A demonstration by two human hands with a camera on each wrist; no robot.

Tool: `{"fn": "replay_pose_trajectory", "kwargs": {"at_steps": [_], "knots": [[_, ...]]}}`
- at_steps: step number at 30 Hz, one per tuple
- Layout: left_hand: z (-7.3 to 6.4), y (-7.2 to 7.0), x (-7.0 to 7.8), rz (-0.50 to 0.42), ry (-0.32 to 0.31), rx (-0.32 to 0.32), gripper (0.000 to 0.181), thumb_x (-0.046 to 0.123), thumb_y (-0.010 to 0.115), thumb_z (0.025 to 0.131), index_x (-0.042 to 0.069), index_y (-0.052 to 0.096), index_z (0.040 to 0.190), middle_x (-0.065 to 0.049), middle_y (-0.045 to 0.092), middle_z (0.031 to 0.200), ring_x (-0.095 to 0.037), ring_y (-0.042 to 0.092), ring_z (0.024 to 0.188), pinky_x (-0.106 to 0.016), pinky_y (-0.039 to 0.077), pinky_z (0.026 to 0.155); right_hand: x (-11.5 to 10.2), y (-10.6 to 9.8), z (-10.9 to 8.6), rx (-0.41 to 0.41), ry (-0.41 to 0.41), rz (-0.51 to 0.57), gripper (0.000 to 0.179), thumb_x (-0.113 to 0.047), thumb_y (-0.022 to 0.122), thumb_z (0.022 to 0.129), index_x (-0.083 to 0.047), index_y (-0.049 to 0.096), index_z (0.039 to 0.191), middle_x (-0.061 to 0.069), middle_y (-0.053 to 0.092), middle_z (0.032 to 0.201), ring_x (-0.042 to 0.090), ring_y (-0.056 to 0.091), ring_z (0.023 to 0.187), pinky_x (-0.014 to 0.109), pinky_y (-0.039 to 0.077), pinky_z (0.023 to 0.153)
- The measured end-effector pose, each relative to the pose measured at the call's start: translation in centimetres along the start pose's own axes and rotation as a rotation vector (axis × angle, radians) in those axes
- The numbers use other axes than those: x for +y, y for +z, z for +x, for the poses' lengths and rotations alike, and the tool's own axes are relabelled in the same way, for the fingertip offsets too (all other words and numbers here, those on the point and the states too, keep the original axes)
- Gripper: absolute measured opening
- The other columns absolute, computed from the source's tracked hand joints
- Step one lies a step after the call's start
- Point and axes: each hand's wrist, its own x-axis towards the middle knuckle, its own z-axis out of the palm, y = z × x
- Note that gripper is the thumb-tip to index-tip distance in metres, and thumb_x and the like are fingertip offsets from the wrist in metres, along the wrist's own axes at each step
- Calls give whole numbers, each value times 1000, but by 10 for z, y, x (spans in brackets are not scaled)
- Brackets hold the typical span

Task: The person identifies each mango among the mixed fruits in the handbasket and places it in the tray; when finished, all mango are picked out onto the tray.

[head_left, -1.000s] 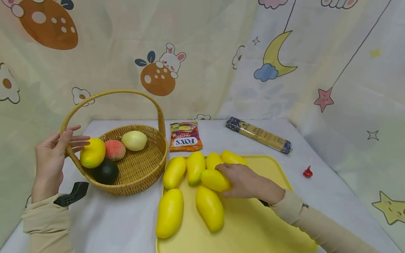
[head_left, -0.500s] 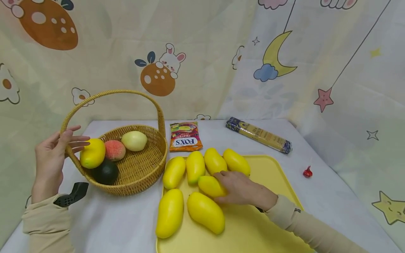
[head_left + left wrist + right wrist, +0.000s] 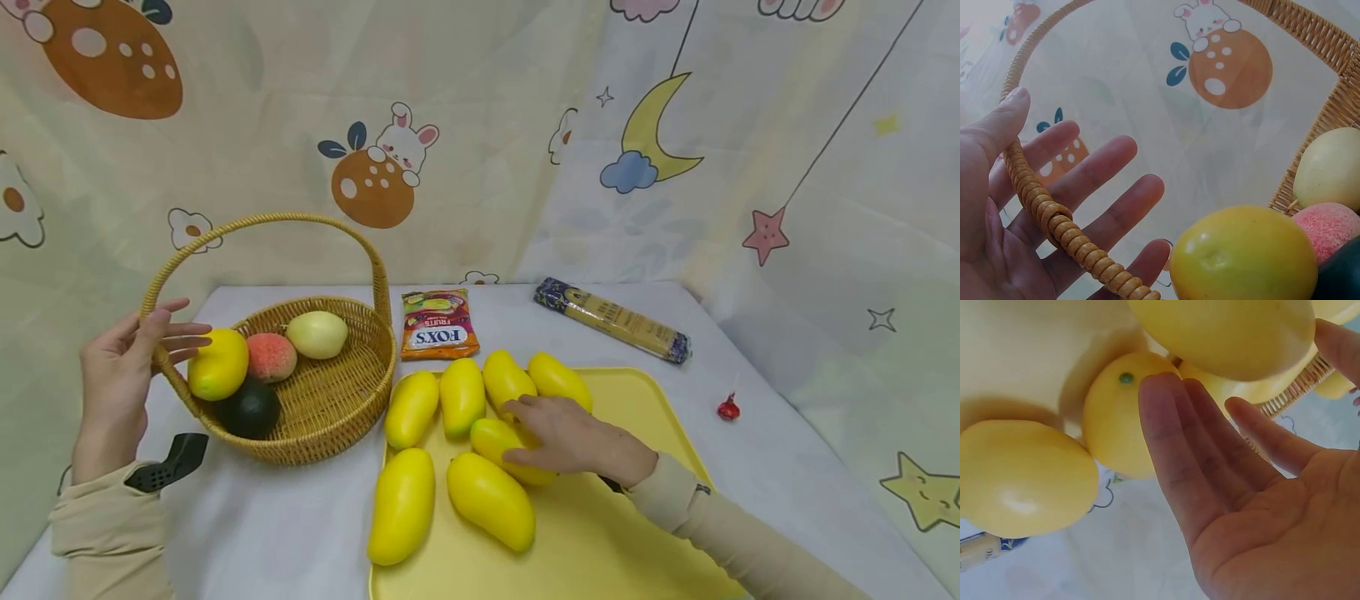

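Note:
My left hand [image 3: 120, 375] is at the left side of the wicker basket [image 3: 315, 450], fingers stretched out, with the basket's handle [image 3: 1041, 203] lying across it between thumb and fingers. Inside the basket are a round yellow fruit [image 3: 217, 364], a peach [image 3: 272, 357], a pale pear-like fruit [image 3: 317, 335] and a dark green fruit [image 3: 252, 408]. Over the yellow tray [image 3: 600, 533], my right hand [image 3: 577, 437] hovers with loosely spread fingers above a mango [image 3: 491, 440], partly hiding it. Another mango [image 3: 491, 500] lies just in front; one more [image 3: 401, 508] is at the tray's left edge.
Several mangoes [image 3: 462, 396] form a row along the tray's back. Behind them lie a candy bag [image 3: 440, 325] and a long packet [image 3: 611, 321], seemingly noodles. A small red object [image 3: 728, 408] sits right of the tray. A printed curtain [image 3: 480, 167] hangs behind the table.
My right hand has lowered its mango onto the tray and loosened its fingers from it. The mango in front has turned to a slant. The left hand stays at the basket handle.

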Motion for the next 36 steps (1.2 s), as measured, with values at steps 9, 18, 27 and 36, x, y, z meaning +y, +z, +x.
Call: {"fn": "replay_pose_trajectory", "kwargs": {"at_steps": [9, 18, 27, 36], "knots": [[-2, -3, 1, -17, -15, -1, 42, 29, 59, 94, 4, 60, 128, 5, 75, 86, -7, 71, 75, -12, 53, 69, -18, -16, 28, -7, -121, 53, 47, -34, 66, 90, -9, 59, 128, 5, 65, 112, 14, 58, 82, 27, 51, 73], [-3, -1, 3, -10, 3, 3, 39, 27, 59, 95, 4, 61, 126, 4, 75, 86, -7, 72, 75, -12, 53, 70, -52, -27, 78, -64, -329, 192, 40, -23, 63, 94, -7, 58, 130, 4, 64, 123, 18, 63, 103, 25, 53, 85], [0, 2, 3, 25, -5, -1, 40, 29, 57, 95, 6, 60, 127, 7, 75, 86, -6, 71, 76, -11, 52, 70, -80, -36, 134, -15, -441, 76, 39, -25, 64, 93, -7, 60, 127, 6, 65, 119, 13, 64, 94, 17, 48, 81], [-3, 1, 3, 51, -23, 17, 41, 32, 57, 94, 9, 61, 127, 9, 74, 86, -4, 70, 76, -10, 51, 71, -105, -45, 169, -54, -434, -4, 39, -25, 64, 93, -10, 59, 128, 5, 66, 117, 12, 61, 94, 19, 48, 81]]}}
